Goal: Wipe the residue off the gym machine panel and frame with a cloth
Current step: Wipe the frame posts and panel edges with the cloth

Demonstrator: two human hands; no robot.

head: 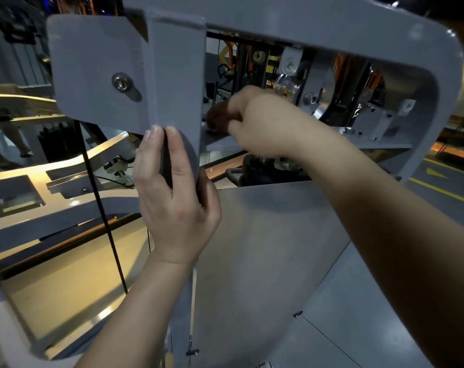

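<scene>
- Right forearm (385, 221) fills the near corner, reaching up and away through the opening in the grey frame (438, 75).
- Right hand (254, 120) is deep in that opening, fingers curled tight round a dark brown cloth (217, 116). That's a firm bunch-grip.
- Cloth sits at the fingertip end, left of the knuckles, touching the inner ledge (220, 142) just beside the upright (175, 75).
- Left hand (172, 197) clasps the upright's lower edge: fingers flat up its face, thumb hooked round the far side, bracing.
- Key relation: the ledge runs left to right, so I'd judge the coming stroke is a drag rightward along it, away from the upright.
- Panel (265, 248), broad and pale, lies below the cloth and nearer us. The right hand is the nearer one to drop onto it.
</scene>
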